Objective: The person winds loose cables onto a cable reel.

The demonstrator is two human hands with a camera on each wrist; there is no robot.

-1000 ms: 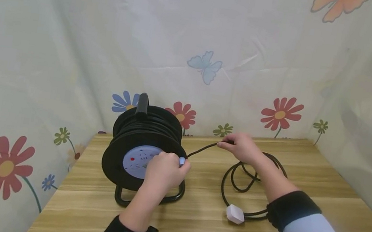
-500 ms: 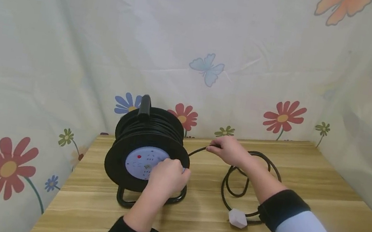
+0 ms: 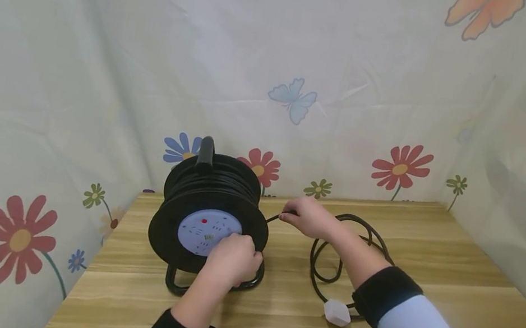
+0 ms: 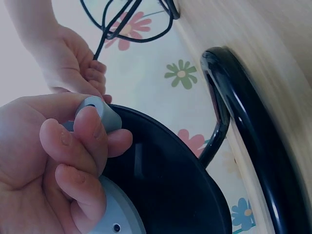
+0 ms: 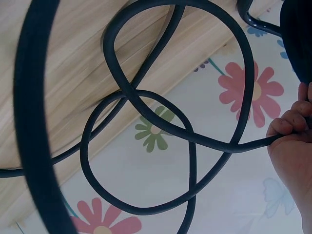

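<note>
A black cable reel with a pale blue socket face stands on a metal stand on the wooden table. My left hand grips the grey winding knob at the reel's lower right rim. My right hand pinches the black cable just right of the reel. Loose cable loops lie behind my right forearm and end in a white plug. The right wrist view shows the cable loops and my right fingers around the cable.
A flower-and-butterfly curtain walls the table on the back, left and right. The reel's carry handle sticks up at its top. Bare wood lies in front of the reel and at the right of the table.
My left hand has carried the knob down round the reel's right rim, turning the reel. My right hand has slid left toward the reel, and the loose loops and plug have drawn closer.
</note>
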